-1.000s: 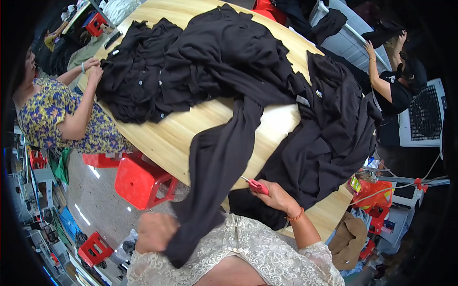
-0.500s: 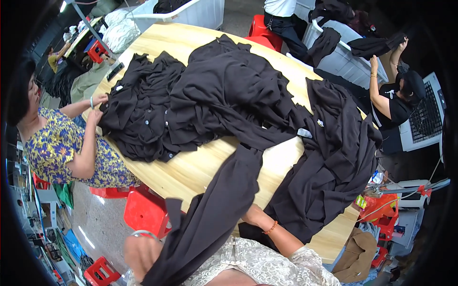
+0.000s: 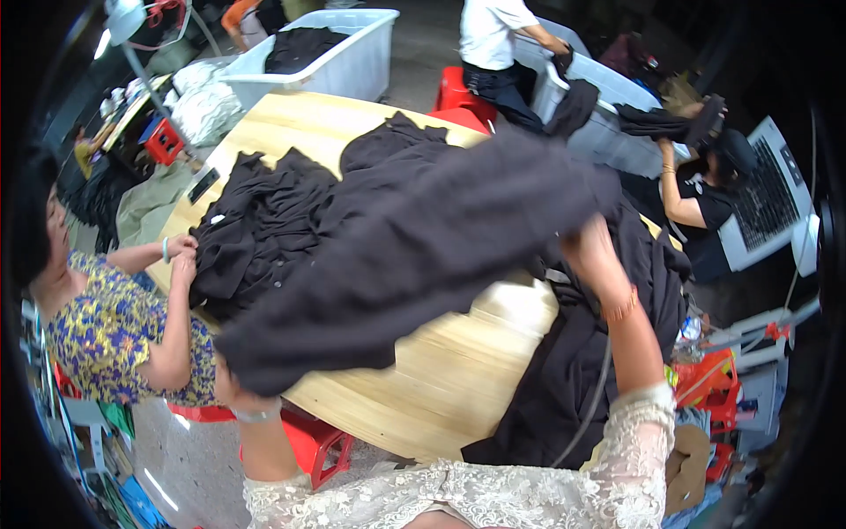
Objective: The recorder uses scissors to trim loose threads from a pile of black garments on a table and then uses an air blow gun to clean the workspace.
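A long black garment [image 3: 414,264] is stretched in the air over the table, blurred by motion; I cannot tell its exact kind. My left hand [image 3: 231,388] is closed on its lower left end, with the fingers partly behind the cloth. At the upper right end, my right hand [image 3: 589,251] grips the same garment. Under and behind it, a heap of black buttoned garments [image 3: 273,212] covers the far left of the wooden table [image 3: 397,397]. More black cloth [image 3: 555,388] lies on the right side, beneath my right forearm.
A person in a flowered top [image 3: 115,326] handles the heap from the left. Red stools [image 3: 322,445] stand against the near left edge. Beyond the table are white bins [image 3: 370,57] and two people handling dark cloth. A phone [image 3: 204,183] lies on the far left edge.
The black garment has gone from hanging near my chest to being spread out over the table. Both my hands have risen and moved apart, the right one up and rightward.
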### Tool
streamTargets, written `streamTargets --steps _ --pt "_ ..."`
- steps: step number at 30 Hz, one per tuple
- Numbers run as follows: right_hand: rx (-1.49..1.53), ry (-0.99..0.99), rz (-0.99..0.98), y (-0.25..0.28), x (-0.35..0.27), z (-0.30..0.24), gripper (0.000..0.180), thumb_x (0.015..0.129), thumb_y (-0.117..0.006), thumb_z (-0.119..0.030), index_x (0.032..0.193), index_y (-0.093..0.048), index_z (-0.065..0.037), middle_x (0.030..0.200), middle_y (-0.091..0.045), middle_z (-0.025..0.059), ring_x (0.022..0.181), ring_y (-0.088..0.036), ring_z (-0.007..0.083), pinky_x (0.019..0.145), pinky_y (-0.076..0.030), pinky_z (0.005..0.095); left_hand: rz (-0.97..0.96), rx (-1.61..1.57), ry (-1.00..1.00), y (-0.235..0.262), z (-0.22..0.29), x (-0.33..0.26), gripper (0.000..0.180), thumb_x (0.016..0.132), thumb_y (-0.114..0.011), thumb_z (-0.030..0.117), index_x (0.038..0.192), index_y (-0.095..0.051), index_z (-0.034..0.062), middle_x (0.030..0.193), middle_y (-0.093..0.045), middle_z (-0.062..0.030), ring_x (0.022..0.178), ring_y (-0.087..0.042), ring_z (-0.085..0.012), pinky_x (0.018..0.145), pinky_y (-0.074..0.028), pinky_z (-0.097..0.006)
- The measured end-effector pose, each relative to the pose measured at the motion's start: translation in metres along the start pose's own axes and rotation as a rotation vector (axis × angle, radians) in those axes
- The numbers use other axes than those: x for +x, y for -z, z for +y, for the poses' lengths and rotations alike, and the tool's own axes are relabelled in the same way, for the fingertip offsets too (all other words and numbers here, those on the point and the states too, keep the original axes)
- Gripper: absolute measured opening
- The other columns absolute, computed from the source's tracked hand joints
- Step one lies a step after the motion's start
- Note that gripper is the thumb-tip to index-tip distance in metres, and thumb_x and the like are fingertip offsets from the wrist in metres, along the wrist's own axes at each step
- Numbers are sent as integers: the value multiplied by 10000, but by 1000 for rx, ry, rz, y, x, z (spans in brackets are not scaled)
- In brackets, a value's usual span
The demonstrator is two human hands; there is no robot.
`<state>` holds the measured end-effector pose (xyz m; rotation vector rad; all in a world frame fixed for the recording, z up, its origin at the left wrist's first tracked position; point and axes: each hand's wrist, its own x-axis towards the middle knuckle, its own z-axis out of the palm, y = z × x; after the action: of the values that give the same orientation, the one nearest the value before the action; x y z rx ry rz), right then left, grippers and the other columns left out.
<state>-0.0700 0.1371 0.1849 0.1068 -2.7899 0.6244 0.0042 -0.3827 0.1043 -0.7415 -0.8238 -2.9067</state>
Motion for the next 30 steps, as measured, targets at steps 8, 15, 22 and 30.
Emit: streamTargets --steps 8,15,22,30 --pt "-135 -264 -211 -67 -40 -12 239 847 -603 -190 1018 -530 -40 855 -652 244 820 -641 447 732 -513 532 316 667 350 19 -57 45 502 961 -549 116 1423 -390 2 1329 -535 -128 1198 -530 -204 1046 -393 -363" --pt "107 -712 12 -21 -266 30 353 867 -664 -349 860 -629 2 773 -648 249 776 -640 435 696 -509 485 361 949 1200 37 -153 -103 529 903 -669 204 1362 -470 30 1253 -589 -84 1079 -594 -143 771 -477 -233" --pt "-27 -1036 207 60 -374 105 400 885 -652 -381 741 -635 -8 664 -610 226 650 -616 412 593 -478 450 -143 1058 1150 -90 -333 -129 965 752 -821 325 1459 -277 -43 1382 -451 -274 1290 -456 -337 1052 -385 -403" --pt "242 -992 332 51 -440 115 240 865 -707 -227 814 -649 0 617 -592 142 571 -602 283 562 -465 361 -251 1003 1048 -154 -442 -187 1142 549 -909 440 1383 -322 -77 1321 -481 -265 1224 -491 -356 1046 -385 -392"
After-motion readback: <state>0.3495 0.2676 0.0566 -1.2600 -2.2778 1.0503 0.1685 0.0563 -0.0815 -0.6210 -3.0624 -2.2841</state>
